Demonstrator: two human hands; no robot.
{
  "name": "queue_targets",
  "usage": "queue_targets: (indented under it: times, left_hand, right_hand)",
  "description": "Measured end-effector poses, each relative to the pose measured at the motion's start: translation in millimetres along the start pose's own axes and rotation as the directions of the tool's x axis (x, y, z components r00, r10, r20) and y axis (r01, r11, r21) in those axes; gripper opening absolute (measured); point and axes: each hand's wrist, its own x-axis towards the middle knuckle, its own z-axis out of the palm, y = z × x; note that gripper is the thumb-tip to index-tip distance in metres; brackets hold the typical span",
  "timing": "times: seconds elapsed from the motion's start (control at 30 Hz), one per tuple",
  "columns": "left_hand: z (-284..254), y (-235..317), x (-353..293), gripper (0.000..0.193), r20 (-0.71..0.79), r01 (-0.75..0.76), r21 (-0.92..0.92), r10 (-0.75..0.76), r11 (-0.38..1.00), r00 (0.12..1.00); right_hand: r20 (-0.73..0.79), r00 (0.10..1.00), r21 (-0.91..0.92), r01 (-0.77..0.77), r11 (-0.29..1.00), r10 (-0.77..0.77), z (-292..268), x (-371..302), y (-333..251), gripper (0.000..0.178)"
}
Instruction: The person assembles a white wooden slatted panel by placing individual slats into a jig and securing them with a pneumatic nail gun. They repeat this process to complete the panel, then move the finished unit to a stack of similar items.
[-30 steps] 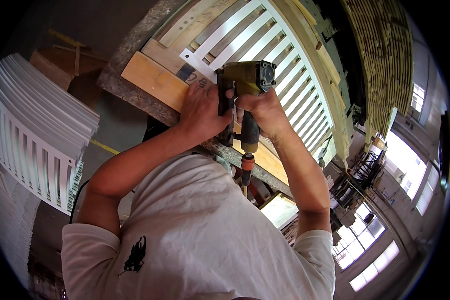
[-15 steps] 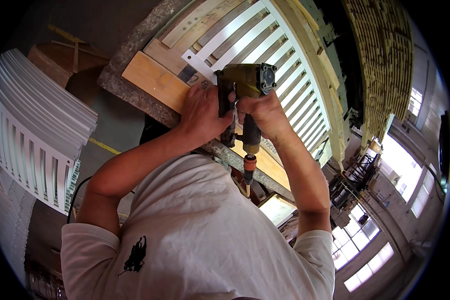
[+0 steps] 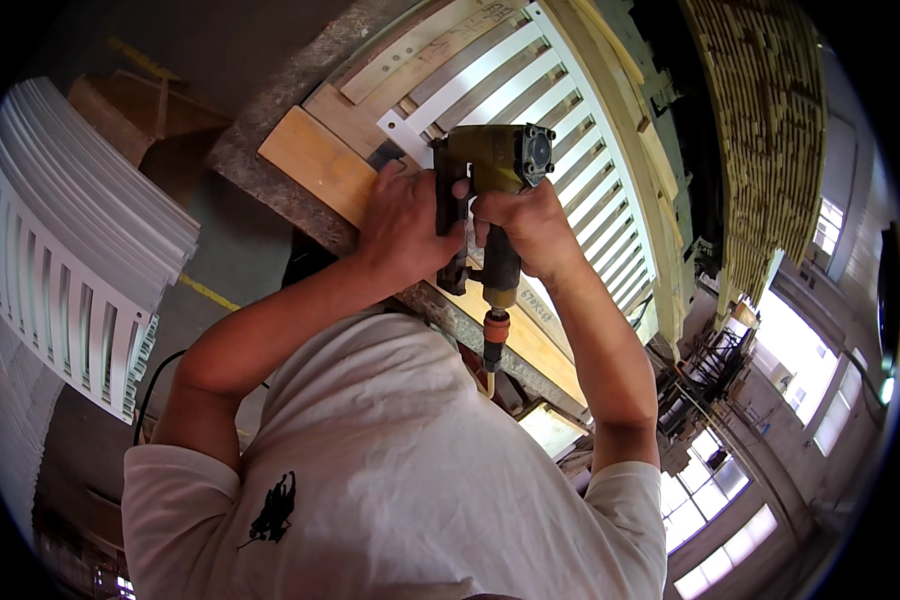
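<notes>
A pneumatic nail gun (image 3: 485,160) with a dark magazine stands over the bench in front of me. My right hand (image 3: 530,225) is wrapped round its handle. My left hand (image 3: 402,225) is closed against the magazine, its thumb along the side; some of its fingers are hidden. An orange coupling (image 3: 496,328) joins a pale hose to the handle's lower end. Beyond the gun lies a white slatted panel (image 3: 602,165), curved along its far side, over wooden boards. A yellowish board (image 3: 315,165) runs along the bench's near side, partly beneath my hands and the gun.
The bench (image 3: 245,150) has a rough, worn edge. At left stands a stack of white curved slatted panels (image 3: 120,240). A tall stack of thin wooden strips (image 3: 770,130) rises at the right. A dark cable (image 3: 150,390) hangs by my left elbow.
The view has shifted slightly, so the bench and panels sit a little differently in it. Both hands keep the same hold on the nail gun.
</notes>
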Motion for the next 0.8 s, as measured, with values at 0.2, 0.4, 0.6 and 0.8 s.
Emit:
queue_targets:
  times: [0.2,0.4,0.6,0.8]
  left_hand:
    - [-10,-4,5,0.046,-0.064,0.021,-0.013,-0.022,1.0,0.998]
    - [-13,-3,6,0.044,-0.09,0.037,-0.04,-0.041,0.999,0.995]
    - [-9,-8,5,0.064,-0.071,0.047,-0.041,-0.049,0.998,0.996]
    - [-10,-8,6,0.066,-0.04,0.076,-0.053,-0.079,0.996,0.996]
  right_hand:
    - [0.048,0.999,-0.071,0.005,0.997,-0.002,10,9,-15,0.014]
    - [0.036,0.999,-0.11,-0.012,0.994,0.016,16,12,-21,0.014]
    - [0.028,0.999,-0.126,-0.022,0.992,0.026,17,12,-22,0.014]
    - [0.026,0.999,-0.139,-0.016,0.99,0.02,18,15,-21,0.011]
